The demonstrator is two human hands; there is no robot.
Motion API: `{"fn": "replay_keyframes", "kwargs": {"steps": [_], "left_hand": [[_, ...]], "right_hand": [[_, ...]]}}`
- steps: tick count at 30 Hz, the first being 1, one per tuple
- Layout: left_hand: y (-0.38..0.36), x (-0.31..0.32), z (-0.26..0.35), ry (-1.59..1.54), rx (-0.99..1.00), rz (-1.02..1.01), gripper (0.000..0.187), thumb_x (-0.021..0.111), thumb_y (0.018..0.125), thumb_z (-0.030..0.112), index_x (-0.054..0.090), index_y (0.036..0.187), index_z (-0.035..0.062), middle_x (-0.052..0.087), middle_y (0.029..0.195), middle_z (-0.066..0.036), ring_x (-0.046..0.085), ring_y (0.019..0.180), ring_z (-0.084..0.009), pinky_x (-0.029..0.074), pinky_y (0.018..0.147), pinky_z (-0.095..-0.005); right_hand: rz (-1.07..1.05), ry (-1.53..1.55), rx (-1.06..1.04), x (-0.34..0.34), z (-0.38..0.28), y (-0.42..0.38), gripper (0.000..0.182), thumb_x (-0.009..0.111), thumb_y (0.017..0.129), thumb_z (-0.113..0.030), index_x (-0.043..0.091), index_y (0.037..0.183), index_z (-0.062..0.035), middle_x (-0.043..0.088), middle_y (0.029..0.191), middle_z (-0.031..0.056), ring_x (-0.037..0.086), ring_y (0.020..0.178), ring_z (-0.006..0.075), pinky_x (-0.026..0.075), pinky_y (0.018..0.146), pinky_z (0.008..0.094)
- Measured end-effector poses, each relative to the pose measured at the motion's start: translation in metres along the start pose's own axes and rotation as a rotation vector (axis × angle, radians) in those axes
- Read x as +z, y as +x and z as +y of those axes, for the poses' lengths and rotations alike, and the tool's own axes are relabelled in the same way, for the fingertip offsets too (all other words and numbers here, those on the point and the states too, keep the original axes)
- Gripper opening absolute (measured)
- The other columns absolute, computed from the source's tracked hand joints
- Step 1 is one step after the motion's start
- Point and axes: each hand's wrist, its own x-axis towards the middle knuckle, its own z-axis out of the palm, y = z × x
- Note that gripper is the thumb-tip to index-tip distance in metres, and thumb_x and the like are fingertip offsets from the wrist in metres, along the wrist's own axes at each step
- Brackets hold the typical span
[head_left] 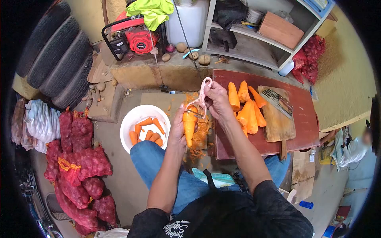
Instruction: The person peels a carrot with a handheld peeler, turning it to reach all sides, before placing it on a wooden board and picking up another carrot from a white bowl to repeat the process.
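My left hand [179,123] is wrapped round a carrot [189,129], its thin end pointing down toward my lap. In my right hand [218,99] is a pale pink peeler [203,95], its blade lying across the carrot's thick upper end. Orange peelings [201,135] lie on the floor below and behind my hands. Several peeled carrots [247,115] rest on the red table [222,144] to the right. Left of my hands stands a white tub [126,123] with several carrots [147,122] inside.
A wooden cutting board [274,129] on the table bears knives [278,101]. Red mesh sacks [79,170] are piled at left, below stacked tyres [55,51]. A red engine machine [139,41] and grey shelves [254,33] stand at the back. A person [357,148] is at far right.
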Motion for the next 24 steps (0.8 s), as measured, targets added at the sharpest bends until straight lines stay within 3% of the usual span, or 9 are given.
{"fn": "replay_keyframes", "kwargs": {"steps": [4,7,11,12,14,17,20,23,24], "left_hand": [[0.002,-0.009,-0.002,-0.046,-0.088,-0.064,0.051,0.053,0.098,0.056,0.061,0.108,0.0063,0.064,0.074,-0.011,0.057,0.049,-0.0202,0.044,0.043,-0.0282],[-0.015,-0.001,-0.002,-0.054,-0.066,-0.057,0.052,0.053,0.098,0.056,0.060,0.113,0.0064,0.063,0.078,-0.013,0.054,0.049,-0.0205,0.043,0.046,-0.0284],[-0.008,-0.007,-0.003,0.011,-0.002,-0.005,0.051,0.054,0.098,0.056,0.058,0.120,0.0096,0.063,0.083,-0.010,0.059,0.060,-0.0192,0.045,0.047,-0.0289],[-0.008,-0.003,-0.003,-0.012,0.017,0.035,0.050,0.054,0.098,0.055,0.058,0.120,0.0102,0.062,0.083,-0.010,0.060,0.062,-0.0187,0.046,0.047,-0.0292],[-0.008,0.008,-0.002,-0.049,0.048,0.110,0.048,0.055,0.098,0.053,0.057,0.120,0.0114,0.061,0.083,-0.009,0.061,0.065,-0.0178,0.047,0.048,-0.0300],[-0.001,-0.001,-0.003,-0.042,0.086,0.138,0.046,0.058,0.096,0.053,0.059,0.112,0.0097,0.061,0.082,-0.009,0.060,0.061,-0.0173,0.050,0.048,-0.0308],[0.007,-0.021,-0.003,-0.131,-0.037,0.109,0.048,0.061,0.093,0.056,0.061,0.101,0.0082,0.062,0.078,-0.008,0.060,0.059,-0.0173,0.051,0.046,-0.0297],[0.005,-0.023,0.000,-0.075,-0.072,0.046,0.047,0.062,0.092,0.058,0.060,0.101,0.0116,0.061,0.076,-0.005,0.061,0.061,-0.0171,0.054,0.050,-0.0306],[0.002,-0.013,0.000,-0.077,-0.071,0.122,0.047,0.062,0.091,0.058,0.061,0.097,0.0113,0.061,0.074,-0.006,0.061,0.059,-0.0175,0.052,0.048,-0.0298]], "right_hand": [[0.018,0.084,0.047,-0.007,-0.009,0.010,0.017,0.063,0.098,-0.020,0.054,0.100,-0.0063,0.059,0.080,0.0057,0.060,0.060,0.0161,0.051,0.054,0.0291],[0.133,0.037,-0.079,-0.048,-0.016,0.037,0.015,0.062,0.099,-0.019,0.052,0.101,-0.0080,0.061,0.082,0.0066,0.062,0.062,0.0182,0.054,0.053,0.0345],[0.190,-0.048,-0.069,-0.028,-0.036,0.011,0.010,0.057,0.101,-0.013,0.050,0.099,-0.0057,0.058,0.082,0.0061,0.061,0.065,0.0163,0.053,0.054,0.0324],[0.069,-0.071,-0.048,-0.022,-0.039,-0.004,0.013,0.060,0.099,-0.014,0.051,0.102,-0.0055,0.058,0.083,0.0046,0.061,0.067,0.0147,0.054,0.059,0.0322],[0.068,-0.002,-0.048,-0.007,-0.032,-0.034,0.018,0.062,0.098,-0.016,0.051,0.107,-0.0058,0.059,0.085,0.0043,0.061,0.067,0.0138,0.054,0.061,0.0294],[0.000,-0.129,-0.058,0.004,-0.017,-0.074,0.022,0.064,0.098,-0.019,0.051,0.109,-0.0059,0.062,0.086,0.0038,0.062,0.068,0.0125,0.052,0.063,0.0257],[-0.118,-0.137,0.010,0.009,-0.007,-0.099,0.024,0.064,0.098,-0.023,0.051,0.108,-0.0057,0.064,0.085,0.0039,0.065,0.070,0.0116,0.051,0.062,0.0239],[-0.083,-0.194,0.028,0.020,-0.006,-0.104,0.025,0.064,0.098,-0.024,0.051,0.109,-0.0058,0.064,0.084,0.0045,0.065,0.069,0.0116,0.050,0.061,0.0236],[-0.176,-0.160,0.012,0.010,-0.002,-0.098,0.026,0.065,0.098,-0.025,0.052,0.111,-0.0056,0.064,0.083,0.0036,0.064,0.068,0.0108,0.051,0.061,0.0237]]}}
